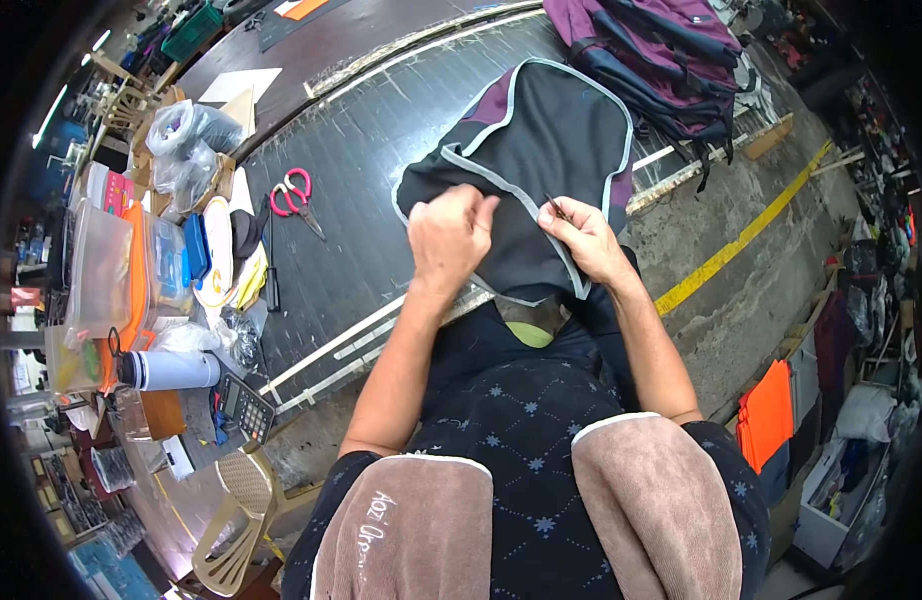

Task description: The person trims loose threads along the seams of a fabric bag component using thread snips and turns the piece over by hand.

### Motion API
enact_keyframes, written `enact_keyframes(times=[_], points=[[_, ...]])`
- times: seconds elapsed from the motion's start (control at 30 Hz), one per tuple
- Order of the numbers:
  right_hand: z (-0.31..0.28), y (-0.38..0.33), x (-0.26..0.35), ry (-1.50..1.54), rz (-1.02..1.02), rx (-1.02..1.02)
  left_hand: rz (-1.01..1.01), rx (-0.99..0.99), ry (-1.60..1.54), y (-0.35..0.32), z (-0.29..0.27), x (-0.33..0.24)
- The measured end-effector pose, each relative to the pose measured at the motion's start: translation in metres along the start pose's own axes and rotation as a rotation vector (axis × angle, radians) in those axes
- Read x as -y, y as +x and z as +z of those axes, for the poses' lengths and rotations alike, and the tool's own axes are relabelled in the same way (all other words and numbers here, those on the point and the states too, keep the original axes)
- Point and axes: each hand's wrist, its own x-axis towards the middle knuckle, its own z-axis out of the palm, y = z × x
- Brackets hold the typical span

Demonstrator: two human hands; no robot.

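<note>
Trimming, seemingly, the grey-piped edge of a black bag panel [526, 150] lying on the dark worktable [371, 150], left hand [451, 235] fisted on the cloth, right hand [581, 235] pinching a thin dark tool [556, 207], perhaps a thread snipper; next calls for steady tension, red scissors [293, 195] lying apart

On the dark worktop [381, 150] to your left, red-handled scissors [293, 197] lie flat with the blades pointing right. Clear plastic containers [111, 270] line its left edge, with a white bottle [171, 369] lying on its side and a calculator [245, 408] just below it. Purple backpacks [661, 55] are piled at the far right. A beige plastic chair [236, 515] stands on the floor.
</note>
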Motion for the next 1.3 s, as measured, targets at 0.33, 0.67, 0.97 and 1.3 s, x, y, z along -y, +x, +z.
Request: enact_keyframes(times=[0.33,0.67,0.97,1.3], points=[[-0.018,0.035,0.063,0.081,-0.291,-0.152,-0.568,-0.2,-0.14,-0.006,-0.138,0.14],[0.004,0.076,0.12,0.694,-0.468,-0.175,-0.252,0.084,-0.522,0.015,-0.047,-0.025],[0.033,0.031,0.086,-0.18,-0.687,-0.436,-0.168,0.017,-0.462,0.018,-0.027,-0.019],[0.02,0.04,0.114,-0.751,-0.65,-0.08,-0.376,0.062,-0.465,-0.037,-0.032,0.004]])
